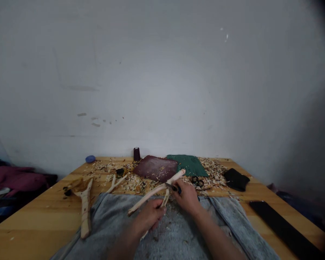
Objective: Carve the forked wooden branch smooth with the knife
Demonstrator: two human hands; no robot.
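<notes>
My left hand [151, 215] grips a pale, peeled forked branch [157, 191] low on its shaft, and the branch slants up to the right. My right hand [186, 198] is closed on a small carving knife [172, 187], whose blade lies against the branch. Much of the knife's handle is hidden by my fingers. A grey cloth [162, 231] covers my lap under both hands. To the left on the wooden table [38, 220] lie a larger forked wooden piece [84, 207] and a thin pale stick [116, 183].
Wood shavings [135, 182] are scattered across the table. Behind them are a dark red leather pad [155, 168], a green mat [188, 164], black scissors [197, 181], a black pouch [236, 179], a dark spool [137, 154] and a blue roll [90, 159]. A long black strip [285, 225] lies at right. A white wall stands behind.
</notes>
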